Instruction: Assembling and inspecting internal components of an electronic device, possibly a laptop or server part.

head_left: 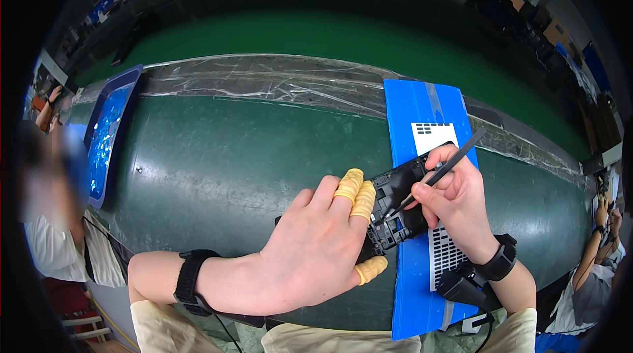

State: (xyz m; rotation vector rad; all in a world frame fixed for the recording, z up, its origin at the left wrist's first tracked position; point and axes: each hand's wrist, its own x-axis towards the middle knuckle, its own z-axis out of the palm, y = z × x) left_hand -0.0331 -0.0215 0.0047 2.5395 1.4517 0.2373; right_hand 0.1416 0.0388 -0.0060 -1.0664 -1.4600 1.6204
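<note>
My left hand [315, 244], with yellow finger cots on several fingertips, grips the left end of a black phone housing [394, 185] that shows small inner parts. Between the thumb and fingers of my right hand [465, 205] is a pair of black tweezers [456, 158]. Their tips point down and left onto the parts in the housing; whether they pinch anything is too small to tell. Under the housing's right part lies a blue board [414, 104]. On that board, a white sheet with rows of black rectangular pieces [445, 257] is partly covered by the housing and my right hand.
A dark blue tray [97, 191] of small shiny items in blue film stands at the table's left end. Clear film covers the green table's [217, 155] far edge. Co-workers sit left and right. Both my wrists wear black bands; cables run from them.
</note>
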